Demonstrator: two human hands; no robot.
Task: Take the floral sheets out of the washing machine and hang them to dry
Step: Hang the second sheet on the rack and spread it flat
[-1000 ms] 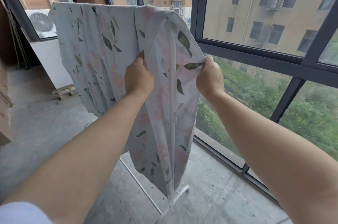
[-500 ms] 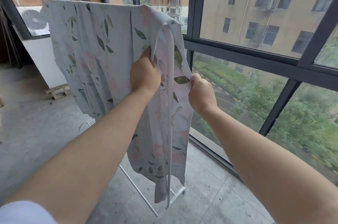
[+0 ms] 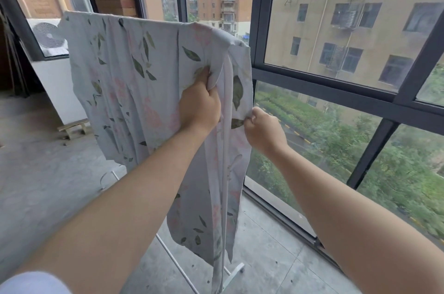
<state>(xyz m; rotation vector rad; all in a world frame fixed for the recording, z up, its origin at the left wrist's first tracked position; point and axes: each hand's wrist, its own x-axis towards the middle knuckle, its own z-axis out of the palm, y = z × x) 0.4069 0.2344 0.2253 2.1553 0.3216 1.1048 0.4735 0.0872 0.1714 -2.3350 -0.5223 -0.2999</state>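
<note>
Hanging stage, head view: the floral sheet point(image 3: 134, 82) is out of the machine and draped over the top bar of a white drying rack point(image 3: 236, 269) on the balcony floor point(image 3: 48, 185), beside the window point(image 3: 324, 87).
Sheet position: it spreads across the bar from the far left end to the near end. The near portion falls in a long fold down the rack's upright, its lower tip hanging clear of the floor.
Left hand: the left hand point(image 3: 199, 106) is clamped on a bunch of cloth just below the bar, near the upright.
Right hand: the right hand point(image 3: 264, 130) pinches the sheet's free edge on the window side, lower than the left.
Hands, relation: apart, both on the same sheet, with the upright between them.
Done, by judgement: removal from the washing machine and first draping.
Left, by judgement: spreading and evening out the bunched near end so that it hangs flat.
Not verifiable: the washing machine is out of view, so whether more sheets remain inside cannot be told. No pegs or clips are visible.
Risk noted: the cloth is gathered at the near corner and may dry slowly there unless smoothed.
</note>
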